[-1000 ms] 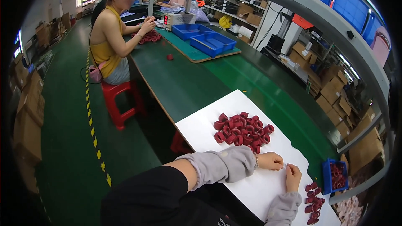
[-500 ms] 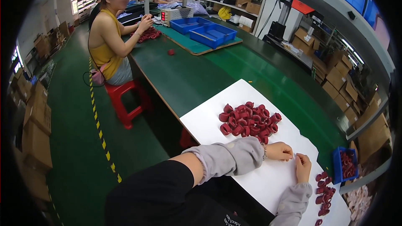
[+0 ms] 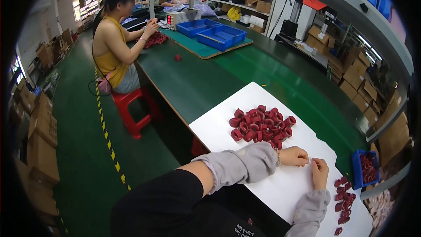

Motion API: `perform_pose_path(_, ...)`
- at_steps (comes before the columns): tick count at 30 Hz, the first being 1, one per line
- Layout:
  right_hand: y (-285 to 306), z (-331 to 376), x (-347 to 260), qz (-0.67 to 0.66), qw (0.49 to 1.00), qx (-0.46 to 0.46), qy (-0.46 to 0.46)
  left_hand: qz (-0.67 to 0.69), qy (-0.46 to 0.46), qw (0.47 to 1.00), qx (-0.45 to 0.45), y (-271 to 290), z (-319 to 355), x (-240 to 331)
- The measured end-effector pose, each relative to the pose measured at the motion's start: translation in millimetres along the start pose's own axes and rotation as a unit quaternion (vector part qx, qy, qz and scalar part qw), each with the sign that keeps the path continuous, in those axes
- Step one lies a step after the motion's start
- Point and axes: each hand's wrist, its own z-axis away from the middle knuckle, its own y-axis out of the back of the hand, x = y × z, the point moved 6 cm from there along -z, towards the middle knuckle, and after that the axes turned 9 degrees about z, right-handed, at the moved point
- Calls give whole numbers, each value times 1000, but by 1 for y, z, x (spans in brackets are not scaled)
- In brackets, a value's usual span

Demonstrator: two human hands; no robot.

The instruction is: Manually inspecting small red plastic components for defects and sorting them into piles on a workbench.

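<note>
My left hand point(image 3: 294, 156) reaches across the white sheet point(image 3: 215, 120), its fingers curled together in a pinch. Close by on its right, my right hand point(image 3: 320, 173) is also closed, fingertips toward the left hand. Whatever either hand may hold is too small or hidden to make out. Beyond my left wrist lies a heap of dark red ring-shaped parts point(image 3: 262, 125). A smaller scattered group of similar red parts point(image 3: 345, 202) lies to the right of my right hand. Grey sleeves cover both forearms.
A blue bin point(image 3: 365, 169) of red parts stands past the sheet's right end. Further along the green table point(image 3: 188, 87) are blue trays point(image 3: 221, 37), a lone red part point(image 3: 177, 57) and a co-worker point(image 3: 116, 44) on a red stool point(image 3: 136, 109), handling red parts.
My hands stay close together, both still closed. The view has shifted slightly, moving the bin and right-hand parts a little in the picture. The co-worker's head has turned toward their hands.
</note>
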Motion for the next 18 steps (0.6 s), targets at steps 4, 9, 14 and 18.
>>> perform_pose_path(4, -2, -2, 1, 6, 1000, 3, 25, -10, -14, 1000, 9, 2, 0, 1)
perform_pose_path(9, 5, 0, 10, 35, 999, 14, 26, 2, -20, 1000, -1, -5, -2, 7)
perform_pose_path(14, -4, -2, -5, 11, 1000, 0, 27, -24, 2, 1000, 0, 1, 1, 3)
perform_pose_path(18, 2, -1, -2, 2, 1000, 0, -2, -24, -8, 1000, 3, -1, 0, 5)
